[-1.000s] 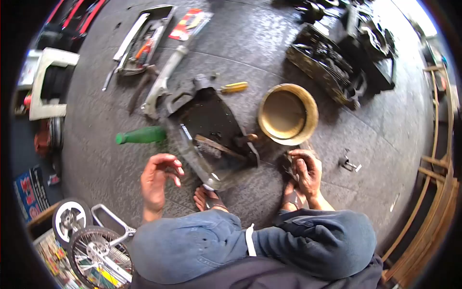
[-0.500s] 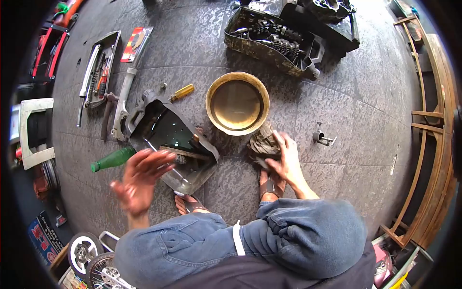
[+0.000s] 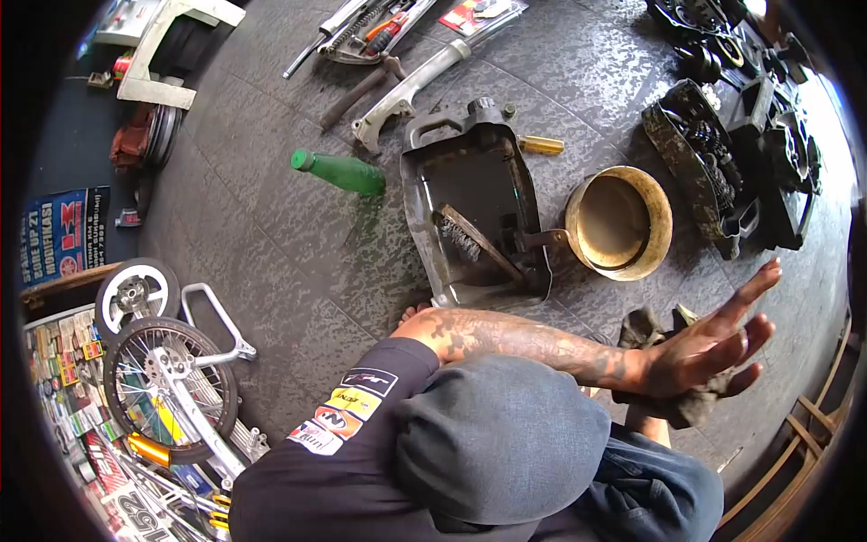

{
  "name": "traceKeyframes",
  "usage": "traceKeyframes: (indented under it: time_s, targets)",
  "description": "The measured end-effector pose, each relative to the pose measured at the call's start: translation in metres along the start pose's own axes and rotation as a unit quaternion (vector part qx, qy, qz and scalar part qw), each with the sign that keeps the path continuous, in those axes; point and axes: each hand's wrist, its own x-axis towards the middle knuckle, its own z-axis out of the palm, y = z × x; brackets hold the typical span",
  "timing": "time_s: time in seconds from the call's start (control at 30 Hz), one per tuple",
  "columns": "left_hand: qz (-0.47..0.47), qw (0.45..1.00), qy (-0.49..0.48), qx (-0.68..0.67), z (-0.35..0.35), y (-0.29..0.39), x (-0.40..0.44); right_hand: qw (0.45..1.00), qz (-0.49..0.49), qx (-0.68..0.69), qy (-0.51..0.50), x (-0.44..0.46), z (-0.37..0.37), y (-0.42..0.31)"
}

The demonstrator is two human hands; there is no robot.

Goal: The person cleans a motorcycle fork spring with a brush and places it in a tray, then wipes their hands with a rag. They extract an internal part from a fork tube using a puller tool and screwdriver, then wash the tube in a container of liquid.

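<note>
My left forearm reaches across to the right, and my left hand point(image 3: 718, 352) is open with its fingers spread. A dirty grey-brown rag point(image 3: 691, 406) is bunched around the wrist, showing on both sides of it. My right forearm runs up into the rag from below; the right hand point(image 3: 646, 426) is mostly covered by the rag and the left arm, its fingers hidden. Above the hands sits a round pan point(image 3: 664, 212) of murky liquid. Left of it lies a cut-open black jerrycan point(image 3: 415, 217) with dark liquid and a wooden-handled wire brush point(image 3: 479, 239) in it.
A green bottle point(image 3: 339, 172) lies left of the jerrycan. Beyond are a yellow-handled screwdriver point(image 3: 542, 144), a hammer point(image 3: 361, 92) and a metal fork leg point(image 3: 411, 90). A cut container point(image 3: 673, 163) of gears stands at right. Wheels point(image 3: 172, 388) are at lower left.
The view has swung left. My left hand has crossed from beside the jerrycan to the right, and the rag has come up off the floor to my left wrist.
</note>
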Motion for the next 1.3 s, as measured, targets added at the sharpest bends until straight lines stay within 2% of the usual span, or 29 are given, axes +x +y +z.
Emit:
traceKeyframes:
  time_s: [0.07, 0.1, 0.2, 0.3, 0.33, 0.37, 0.4, 0.43, 0.7, 0.77, 0.8, 0.83, 0.9, 1.03, 1.13, 1.23, 1.27, 1.3]
  targets:
    - [0.007, 1.000, -0.011, -0.006, 0.002, 0.005, 0.003, 0.986, 0.033, 0.128, -0.100, 0.019, 0.028, 0.035]
    - [0.010, 1.000, -0.016, -0.004, 0.001, 0.008, 0.004, 0.985, 0.037, 0.129, -0.105, 0.021, 0.030, 0.042]
    - [0.012, 0.999, -0.030, -0.003, 0.000, 0.014, 0.006, 0.989, 0.000, -0.099, -0.112, 0.018, 0.038, 0.056]
    - [0.012, 0.999, -0.040, 0.001, -0.001, 0.019, 0.007, 0.940, -0.046, -0.320, -0.106, 0.017, 0.041, 0.059]
    - [0.011, 0.999, -0.040, 0.003, -0.002, 0.020, 0.007, 0.940, -0.048, -0.321, -0.106, 0.015, 0.040, 0.055]
    - [0.013, 0.999, -0.043, 0.003, -0.001, 0.021, 0.007, 0.833, -0.070, -0.538, -0.110, 0.013, 0.037, 0.046]
    - [0.015, 0.999, -0.046, 0.002, -0.002, 0.022, 0.009, 0.677, -0.088, -0.722, -0.108, 0.011, 0.034, 0.035]
    - [0.017, 0.999, -0.048, 0.004, -0.003, 0.023, 0.011, 0.649, -0.100, -0.749, -0.090, 0.008, 0.033, 0.028]
    - [0.024, 0.998, -0.048, 0.017, -0.004, 0.039, 0.019, 0.640, -0.098, -0.760, 0.060, -0.016, 0.030, -0.051]
    - [0.101, 0.977, -0.104, 0.154, -0.010, 0.039, 0.030, 0.624, -0.095, -0.771, 0.089, -0.019, 0.033, -0.073]
    - [0.175, 0.929, -0.151, 0.289, -0.013, 0.038, 0.036, 0.614, -0.092, -0.778, 0.100, -0.022, 0.033, -0.084]
    - [0.134, 0.968, -0.131, 0.169, -0.005, 0.033, 0.035, 0.606, -0.090, -0.783, 0.113, -0.024, 0.035, -0.093]
    - [0.096, 0.983, -0.105, 0.112, -0.002, 0.028, 0.033, 0.594, -0.087, -0.788, 0.138, -0.029, 0.040, -0.113]
    - [0.096, 0.981, -0.123, 0.110, 0.001, 0.023, 0.034, 0.575, -0.083, -0.793, 0.183, -0.034, 0.045, -0.142]
    - [0.102, 0.949, -0.206, 0.216, -0.001, 0.023, 0.025, 0.561, -0.081, -0.796, 0.211, -0.035, 0.048, -0.159]
    - [0.112, 0.942, -0.200, 0.244, -0.006, 0.020, 0.022, 0.552, -0.074, -0.795, 0.241, -0.035, 0.046, -0.172]
    - [0.086, 0.961, -0.186, 0.184, -0.008, 0.023, 0.022, 0.550, -0.072, -0.794, 0.248, -0.034, 0.045, -0.176]
    - [0.082, 0.960, -0.185, 0.193, -0.013, 0.025, 0.021, 0.548, -0.065, -0.793, 0.257, -0.033, 0.042, -0.179]
